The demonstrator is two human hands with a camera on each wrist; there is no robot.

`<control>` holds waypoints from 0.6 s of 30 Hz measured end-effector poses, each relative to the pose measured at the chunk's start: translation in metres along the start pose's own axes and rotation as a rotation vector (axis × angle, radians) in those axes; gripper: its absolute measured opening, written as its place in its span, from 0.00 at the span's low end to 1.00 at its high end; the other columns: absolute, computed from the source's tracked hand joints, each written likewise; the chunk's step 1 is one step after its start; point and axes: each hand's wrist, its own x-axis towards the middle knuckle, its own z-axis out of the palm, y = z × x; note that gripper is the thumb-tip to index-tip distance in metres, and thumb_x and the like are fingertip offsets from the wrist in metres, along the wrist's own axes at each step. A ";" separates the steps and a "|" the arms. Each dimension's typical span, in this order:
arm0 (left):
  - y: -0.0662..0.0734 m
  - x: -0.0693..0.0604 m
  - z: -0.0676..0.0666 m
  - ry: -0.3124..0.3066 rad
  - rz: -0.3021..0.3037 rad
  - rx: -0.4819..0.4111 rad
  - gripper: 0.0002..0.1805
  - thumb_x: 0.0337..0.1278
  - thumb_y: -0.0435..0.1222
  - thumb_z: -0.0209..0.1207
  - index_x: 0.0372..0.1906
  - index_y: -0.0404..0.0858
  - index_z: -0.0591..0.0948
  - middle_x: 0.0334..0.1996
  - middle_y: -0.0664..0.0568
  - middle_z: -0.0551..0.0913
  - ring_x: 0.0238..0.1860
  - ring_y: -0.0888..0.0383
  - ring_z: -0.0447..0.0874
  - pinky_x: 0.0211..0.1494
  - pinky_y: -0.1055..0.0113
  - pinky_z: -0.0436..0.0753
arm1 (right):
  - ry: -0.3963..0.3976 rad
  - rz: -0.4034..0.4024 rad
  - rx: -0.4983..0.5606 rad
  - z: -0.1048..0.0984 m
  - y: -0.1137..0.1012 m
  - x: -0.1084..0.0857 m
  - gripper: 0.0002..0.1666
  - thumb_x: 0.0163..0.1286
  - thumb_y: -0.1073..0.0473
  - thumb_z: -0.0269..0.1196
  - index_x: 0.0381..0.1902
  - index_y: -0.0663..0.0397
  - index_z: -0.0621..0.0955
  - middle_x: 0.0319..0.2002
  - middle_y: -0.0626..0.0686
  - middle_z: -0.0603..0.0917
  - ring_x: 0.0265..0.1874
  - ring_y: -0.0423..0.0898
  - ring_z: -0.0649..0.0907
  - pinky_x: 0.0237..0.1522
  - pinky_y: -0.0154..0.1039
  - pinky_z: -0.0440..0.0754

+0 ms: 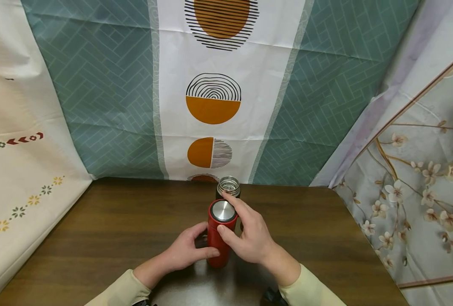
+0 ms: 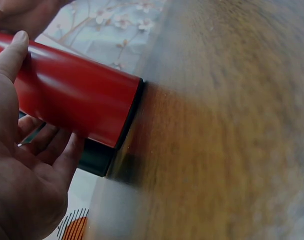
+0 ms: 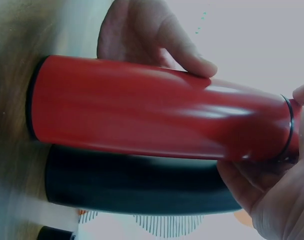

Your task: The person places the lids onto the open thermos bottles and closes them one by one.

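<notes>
A person's left hand (image 1: 188,250) grips the body of a red flask (image 1: 216,239), thumb on one side and fingers on the other, while the right hand (image 1: 251,236) holds its silver-topped lid (image 1: 223,211) between thumb and fingers. The flask stands upright on a wood-grain table (image 1: 134,221), just in front of a dark flask (image 1: 228,186) with an open metal mouth; beyond hangs a green-and-white patterned cloth (image 1: 111,85).

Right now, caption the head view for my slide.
Left hand and right hand grip a capped red flask; an uncapped dark flask stands behind it.
</notes>
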 end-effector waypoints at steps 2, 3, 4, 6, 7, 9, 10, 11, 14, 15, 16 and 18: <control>0.000 0.000 0.000 0.000 -0.001 0.003 0.28 0.71 0.41 0.76 0.72 0.47 0.81 0.63 0.58 0.87 0.67 0.53 0.85 0.70 0.57 0.83 | 0.013 -0.003 -0.010 -0.001 -0.001 0.001 0.41 0.71 0.58 0.73 0.79 0.59 0.74 0.66 0.55 0.86 0.60 0.49 0.88 0.61 0.51 0.89; 0.000 0.000 0.000 0.000 -0.001 0.005 0.28 0.71 0.41 0.76 0.72 0.47 0.81 0.63 0.58 0.87 0.67 0.52 0.85 0.70 0.56 0.83 | 0.019 -0.002 -0.016 -0.002 -0.001 0.001 0.40 0.71 0.58 0.74 0.78 0.59 0.75 0.65 0.54 0.87 0.58 0.49 0.89 0.59 0.50 0.89; -0.001 0.000 0.000 -0.001 -0.004 0.005 0.28 0.71 0.41 0.76 0.72 0.47 0.81 0.63 0.57 0.87 0.67 0.52 0.85 0.70 0.56 0.83 | 0.022 0.000 -0.020 -0.002 -0.002 0.001 0.39 0.71 0.57 0.75 0.77 0.58 0.76 0.63 0.53 0.88 0.57 0.48 0.89 0.58 0.49 0.90; -0.001 0.000 -0.001 -0.002 -0.011 0.009 0.29 0.71 0.42 0.76 0.72 0.48 0.81 0.63 0.58 0.87 0.67 0.52 0.85 0.70 0.55 0.83 | 0.024 0.018 -0.027 -0.002 -0.003 0.001 0.38 0.70 0.55 0.76 0.76 0.56 0.78 0.61 0.50 0.89 0.54 0.46 0.89 0.54 0.46 0.90; -0.001 -0.001 -0.001 -0.003 -0.012 0.011 0.29 0.71 0.42 0.75 0.72 0.48 0.81 0.63 0.58 0.87 0.67 0.52 0.85 0.70 0.54 0.83 | 0.024 0.028 -0.029 -0.002 -0.004 0.001 0.38 0.70 0.54 0.76 0.75 0.56 0.78 0.59 0.49 0.89 0.52 0.44 0.89 0.52 0.44 0.90; -0.001 -0.001 -0.001 -0.004 -0.018 0.012 0.29 0.71 0.43 0.75 0.73 0.48 0.81 0.63 0.58 0.87 0.66 0.53 0.85 0.70 0.54 0.83 | 0.025 0.049 -0.028 -0.002 -0.005 0.001 0.38 0.70 0.53 0.77 0.74 0.55 0.78 0.57 0.47 0.90 0.50 0.42 0.89 0.47 0.41 0.89; -0.001 -0.001 -0.001 -0.006 -0.020 0.009 0.29 0.71 0.43 0.75 0.73 0.48 0.81 0.63 0.58 0.87 0.66 0.53 0.85 0.70 0.54 0.83 | 0.029 0.058 -0.028 -0.002 -0.006 0.001 0.38 0.69 0.53 0.78 0.73 0.56 0.78 0.56 0.47 0.90 0.48 0.42 0.88 0.45 0.40 0.89; -0.001 0.000 -0.001 -0.006 -0.021 0.010 0.29 0.71 0.43 0.75 0.72 0.48 0.81 0.63 0.58 0.87 0.66 0.53 0.85 0.70 0.54 0.83 | 0.032 0.069 -0.028 -0.002 -0.006 0.001 0.38 0.69 0.53 0.78 0.73 0.55 0.78 0.55 0.47 0.90 0.47 0.41 0.88 0.44 0.39 0.88; -0.001 0.000 -0.002 -0.007 -0.021 0.012 0.28 0.71 0.43 0.75 0.71 0.48 0.81 0.62 0.58 0.87 0.66 0.53 0.85 0.70 0.51 0.83 | 0.045 0.088 -0.034 -0.001 -0.007 0.001 0.39 0.67 0.52 0.80 0.71 0.55 0.78 0.52 0.46 0.90 0.45 0.40 0.88 0.41 0.38 0.87; -0.001 0.000 -0.002 -0.008 -0.022 0.012 0.28 0.71 0.43 0.75 0.71 0.48 0.81 0.62 0.58 0.87 0.66 0.53 0.85 0.71 0.50 0.83 | 0.051 0.094 -0.039 -0.001 -0.008 0.001 0.39 0.67 0.51 0.81 0.71 0.55 0.77 0.52 0.46 0.91 0.45 0.40 0.88 0.41 0.38 0.87; 0.000 0.000 -0.002 -0.009 -0.022 0.013 0.28 0.71 0.43 0.75 0.71 0.48 0.81 0.62 0.58 0.87 0.66 0.53 0.84 0.71 0.48 0.83 | 0.056 0.099 -0.045 -0.001 -0.008 0.001 0.40 0.67 0.51 0.81 0.70 0.54 0.77 0.51 0.47 0.91 0.44 0.41 0.87 0.41 0.39 0.87; 0.001 0.001 -0.001 -0.011 -0.021 0.016 0.27 0.71 0.43 0.76 0.70 0.48 0.81 0.61 0.59 0.87 0.66 0.53 0.84 0.71 0.44 0.83 | 0.062 0.113 -0.051 0.000 -0.008 0.000 0.40 0.66 0.50 0.82 0.70 0.52 0.77 0.51 0.46 0.91 0.44 0.41 0.87 0.40 0.39 0.86</control>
